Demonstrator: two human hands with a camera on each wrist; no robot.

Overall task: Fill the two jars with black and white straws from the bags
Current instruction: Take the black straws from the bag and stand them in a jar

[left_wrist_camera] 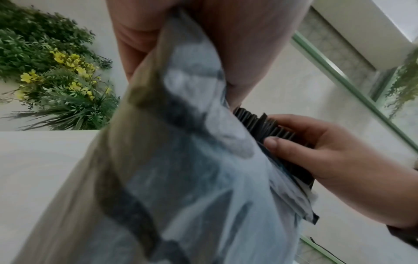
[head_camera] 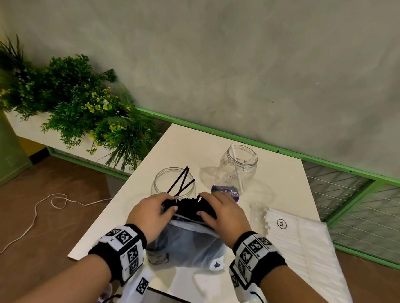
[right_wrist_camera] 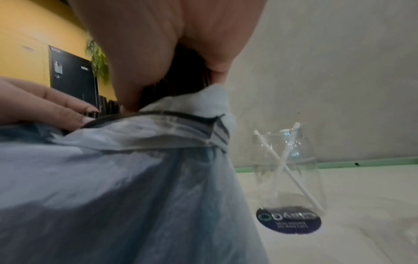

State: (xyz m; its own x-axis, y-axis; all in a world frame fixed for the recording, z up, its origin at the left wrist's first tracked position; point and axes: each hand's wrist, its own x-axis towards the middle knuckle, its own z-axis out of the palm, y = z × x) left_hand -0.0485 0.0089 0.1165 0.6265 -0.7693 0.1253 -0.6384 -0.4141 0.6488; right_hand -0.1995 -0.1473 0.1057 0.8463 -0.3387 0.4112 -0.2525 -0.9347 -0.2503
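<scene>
A clear plastic bag (head_camera: 188, 246) of black straws (head_camera: 188, 203) stands on the white table (head_camera: 274, 179) in front of me. My left hand (head_camera: 158, 207) grips the left end of the straw bundle at the bag's mouth. My right hand (head_camera: 216, 209) holds the right end, thumb (left_wrist_camera: 274, 142) in front and fingers over the straw tips. Just beyond stands a clear jar (head_camera: 174, 183) with three black straws (head_camera: 180, 180). A second clear jar (head_camera: 237, 169) holds two white straws (right_wrist_camera: 291, 169). The bag of white straws (head_camera: 299, 232) lies at the right.
A dark round sticker (head_camera: 225, 191) lies at the second jar's base. A planter of green plants (head_camera: 75, 101) sits left of the table, a grey wall and a green rail (head_camera: 242, 140) behind it. A white cord (head_camera: 36, 211) runs over the brown floor.
</scene>
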